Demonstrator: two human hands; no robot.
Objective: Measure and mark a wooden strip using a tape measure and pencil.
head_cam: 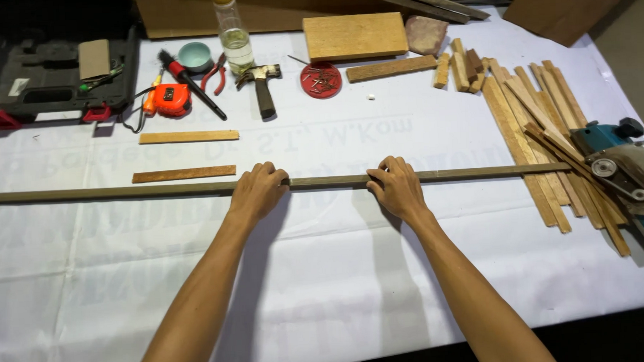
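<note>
Both hands were down on the long thin grey-brown wooden strip (pixel 322 181), which ran almost the whole width of the white cloth-covered table (pixel 340 287), its far right end reaching the pile of short wooden slats (pixel 541 130) next to the teal electric planer (pixel 625 167). The left hand (pixel 257 192) had its fingers curled over the top of the strip, closed on it. The right hand (pixel 395 188) sat a little further along, fingers also bent over the strip and gripping it, with a short bare stretch between the two.

My take on doing this bit well: with something that long and skinny, I'd keep the hands spread apart and press evenly so it doesn't bow or swing at the ends, and watch the right tip so it doesn't catch on those slats.

Behind it were two shorter flat brown wooden pieces (pixel 185 155), an orange tape measure (pixel 168 99), a hammer (pixel 261 87), and a round red lid of nails (pixel 321 80).
</note>
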